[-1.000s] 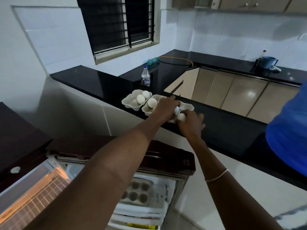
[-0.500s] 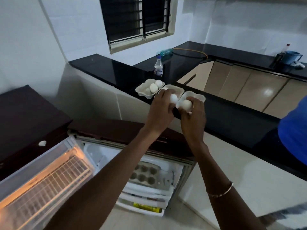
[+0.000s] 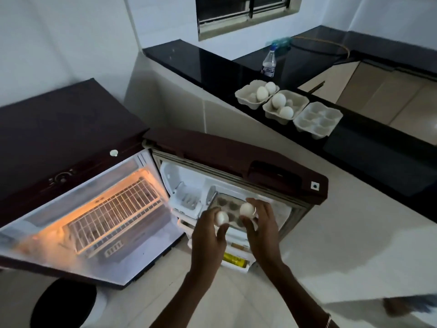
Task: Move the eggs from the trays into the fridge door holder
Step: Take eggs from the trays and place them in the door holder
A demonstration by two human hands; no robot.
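Fridge: dark maroon body, door swung open, interior lit, one wire shelf visible inside.

Door holder: one grey egg rack in the door's upper shelf, round cups, the visible ones hold nothing; part of it is hidden behind the hands. Lower door shelf holds a yellow item, not identifiable.

Left hand: grip closed around one white egg, fingers curled, held over the near edge of the door holder.

Right hand: grip closed around a second white egg, thumb and fingers wrapped, held over the holder's cups. Contact with a cup cannot be told.

Worktop, black, along its front edge: three pulp egg trays in a row, touching.
- Left tray: two eggs clearly seen, possibly a third in shadow.
- Middle tray: two eggs clear, one more dim behind.
- Right tray: six cups, no eggs.

One clear plastic bottle stands upright further back on the worktop, behind the left tray.
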